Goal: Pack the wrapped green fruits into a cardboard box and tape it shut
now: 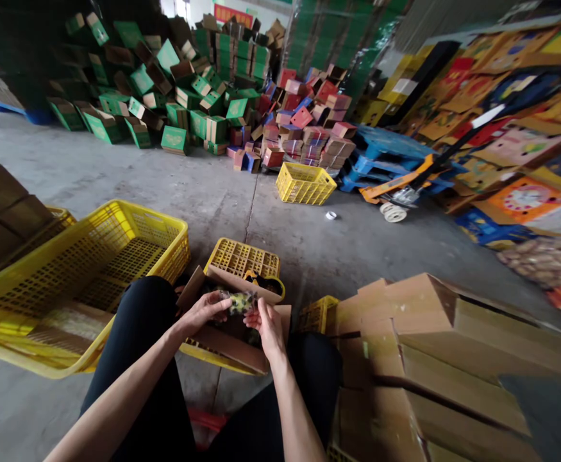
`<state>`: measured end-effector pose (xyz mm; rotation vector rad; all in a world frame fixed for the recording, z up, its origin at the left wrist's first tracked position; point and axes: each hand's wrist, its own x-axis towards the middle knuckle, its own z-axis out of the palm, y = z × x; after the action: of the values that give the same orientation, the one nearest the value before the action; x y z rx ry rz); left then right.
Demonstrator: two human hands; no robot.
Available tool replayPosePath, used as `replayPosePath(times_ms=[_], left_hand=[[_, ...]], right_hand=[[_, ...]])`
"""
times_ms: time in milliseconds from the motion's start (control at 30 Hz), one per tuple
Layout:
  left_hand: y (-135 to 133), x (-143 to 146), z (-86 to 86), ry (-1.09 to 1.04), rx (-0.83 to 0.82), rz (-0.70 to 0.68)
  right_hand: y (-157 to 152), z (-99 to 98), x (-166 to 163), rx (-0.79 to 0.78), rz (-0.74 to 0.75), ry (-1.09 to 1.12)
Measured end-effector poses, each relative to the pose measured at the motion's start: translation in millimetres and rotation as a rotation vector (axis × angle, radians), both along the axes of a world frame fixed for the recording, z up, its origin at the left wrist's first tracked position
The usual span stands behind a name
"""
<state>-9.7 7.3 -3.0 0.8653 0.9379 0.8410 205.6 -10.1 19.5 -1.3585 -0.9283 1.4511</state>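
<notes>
Seeming light and crushable, the small green-and-yellow wrapped bundle [240,301] is pinched at its ends by left hand [206,310] and right hand [268,325].

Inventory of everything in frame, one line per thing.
green-yellow item: one, small, blurred, between both hands
cardboard box: one, brown, open, under the hands
small crate: one, yellow, beneath the box
large crate: one, yellow, left of the knees
far crate: one, yellow, mid-floor
green boxes: many, heaped back left
red and blue boxes: many, heaped back centre
pallets: stack, blue, right of far crate
tape roll: one, white, on floor
brown cartons: several, near right
left hand: holding the item
right hand: holding the item
</notes>
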Motion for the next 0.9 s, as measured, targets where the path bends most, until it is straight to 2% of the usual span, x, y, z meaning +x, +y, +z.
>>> replayPosePath(times_ms=[133, 233, 533, 733, 900], left_hand=[[-2.4, 1.5, -2.2, -0.09, -0.185, -0.049], [-2.9, 1.8, -3.4, -0.124, -0.229, -0.078], [0.9, 2.9, -18.6, -0.142, -0.211, -0.047], [-2.0, 1.0, -15.7, -0.199, -0.137, -0.017], [-1.8, 0.9, -12.2, -0.191, -0.076, 0.012]], right_hand=[[-1.0, 4.2, 1.1, 0.041, 0.012, -0.106], [-1.3, 5.4, 1.4, 0.064, 0.002, -0.135], [-1.7, 3.6, 1.6, 0.094, 0.014, -0.187], [0.0, 0.7, 2.9, 0.125, -0.023, -0.187], [0.4, -1.9, 3.0, 0.128, -0.043, -0.091]])
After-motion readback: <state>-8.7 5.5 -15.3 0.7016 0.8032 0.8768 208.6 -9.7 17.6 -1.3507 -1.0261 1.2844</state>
